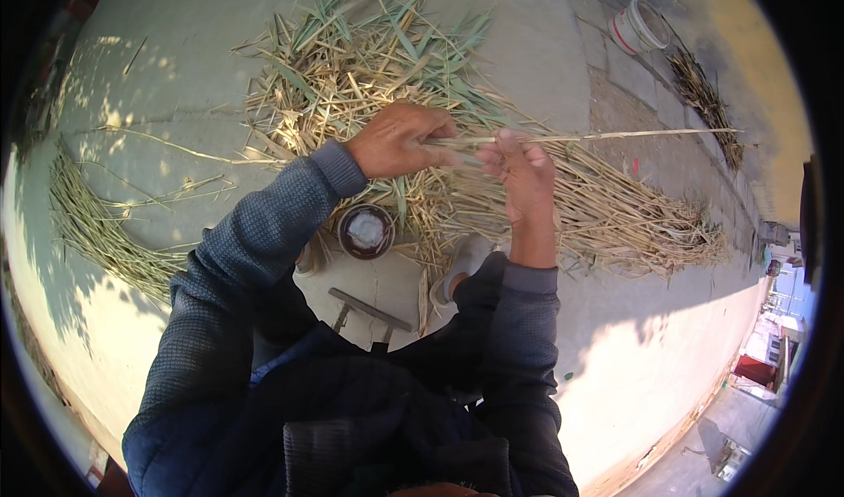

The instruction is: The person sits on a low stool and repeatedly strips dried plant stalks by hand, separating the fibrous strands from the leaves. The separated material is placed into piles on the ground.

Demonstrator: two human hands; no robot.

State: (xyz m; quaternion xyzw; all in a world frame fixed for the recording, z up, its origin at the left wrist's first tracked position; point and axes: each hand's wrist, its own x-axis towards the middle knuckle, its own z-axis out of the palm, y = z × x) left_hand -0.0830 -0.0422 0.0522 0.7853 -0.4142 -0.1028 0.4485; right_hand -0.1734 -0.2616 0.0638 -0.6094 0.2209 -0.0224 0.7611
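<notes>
My left hand (400, 141) and my right hand (526, 173) are close together in front of me, over a heap of dry stalks and leaves. Between them runs a long, thin, straw-coloured reed stalk (633, 135), its far end reaching out to the right. The right hand pinches it between thumb and fingers. The left hand closes round it, with its fingertips slightly blurred. Below the hands lies the leafy heap (352, 70), part green, part yellow. A long bundle of stalks (624, 207) spreads to the right.
A dark round bowl (367, 232) with something whitish inside stands between my feet, near a dark bar-shaped object (369, 310). At the left lies a curved bundle of greenish stalks (97, 220). A white bucket (640, 27) and dark twigs (703, 92) are at the far right.
</notes>
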